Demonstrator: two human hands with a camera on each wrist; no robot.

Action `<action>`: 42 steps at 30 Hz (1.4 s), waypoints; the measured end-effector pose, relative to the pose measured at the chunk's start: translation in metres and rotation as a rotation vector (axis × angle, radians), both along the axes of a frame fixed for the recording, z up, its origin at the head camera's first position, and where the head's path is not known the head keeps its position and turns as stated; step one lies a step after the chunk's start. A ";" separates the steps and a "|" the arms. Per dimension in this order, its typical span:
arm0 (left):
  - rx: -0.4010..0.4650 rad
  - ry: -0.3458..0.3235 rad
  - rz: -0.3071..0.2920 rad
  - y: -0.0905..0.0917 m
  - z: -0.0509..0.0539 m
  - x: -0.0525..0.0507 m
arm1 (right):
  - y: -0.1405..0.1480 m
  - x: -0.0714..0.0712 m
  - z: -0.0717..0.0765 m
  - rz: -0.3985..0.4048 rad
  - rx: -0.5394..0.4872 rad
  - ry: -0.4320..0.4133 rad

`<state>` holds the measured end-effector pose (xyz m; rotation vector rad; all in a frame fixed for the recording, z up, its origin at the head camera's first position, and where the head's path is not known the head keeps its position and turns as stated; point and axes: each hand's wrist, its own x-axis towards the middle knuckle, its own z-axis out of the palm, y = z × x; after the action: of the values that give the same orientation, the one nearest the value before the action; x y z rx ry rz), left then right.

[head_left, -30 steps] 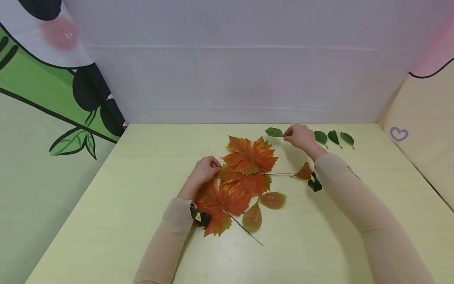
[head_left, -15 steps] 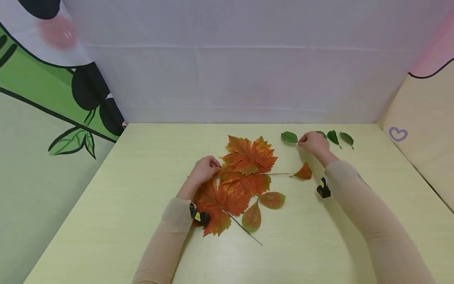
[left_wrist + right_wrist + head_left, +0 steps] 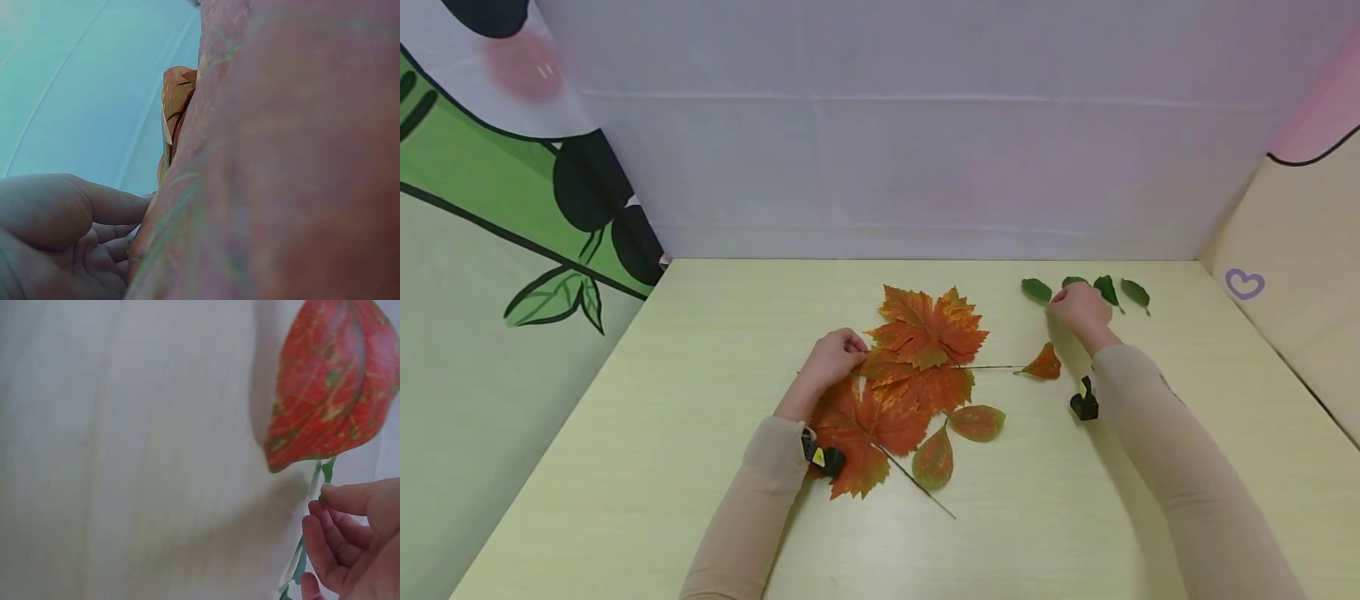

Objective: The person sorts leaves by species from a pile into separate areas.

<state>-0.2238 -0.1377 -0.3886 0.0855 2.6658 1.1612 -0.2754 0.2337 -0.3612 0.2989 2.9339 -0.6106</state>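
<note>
Orange maple leaves (image 3: 928,329) overlap in a pile on the pale table (image 3: 587,500). Clock dirs per head view, 12 = far edge.

Left hand (image 3: 835,358): at the pile's 10, thumb and fingers pinching the pile's rim; can't tell which leaf exactly.

Right hand (image 3: 1082,308): well off at 2 from the pile, pinching the stem of a green leaf (image 3: 1036,290). Blade sticks out toward 10 from the fingertips.

Other three green leaves (image 3: 1107,289): row from 12 to 3 off the right hand, nearest one partly hidden behind it.

Small orange leaf (image 3: 1042,362): near, at the right hand's 7.

Two oval red-green leaves (image 3: 976,423): pile's 4, just beside it.

Black wrist cameras (image 3: 1084,400) on both arms.
</note>
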 end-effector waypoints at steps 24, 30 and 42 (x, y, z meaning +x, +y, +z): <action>0.003 -0.004 -0.002 0.000 -0.001 -0.002 | 0.019 0.037 0.009 0.116 -0.113 -0.013; -0.004 -0.002 -0.004 0.001 -0.003 -0.002 | 0.021 0.055 0.010 0.179 -0.121 -0.108; 0.003 -0.003 0.000 -0.001 -0.003 -0.001 | 0.000 0.073 0.012 0.250 -0.083 -0.244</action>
<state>-0.2246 -0.1383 -0.3912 0.0844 2.6615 1.1650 -0.2020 0.2332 -0.3496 -0.0047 2.6468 -0.6088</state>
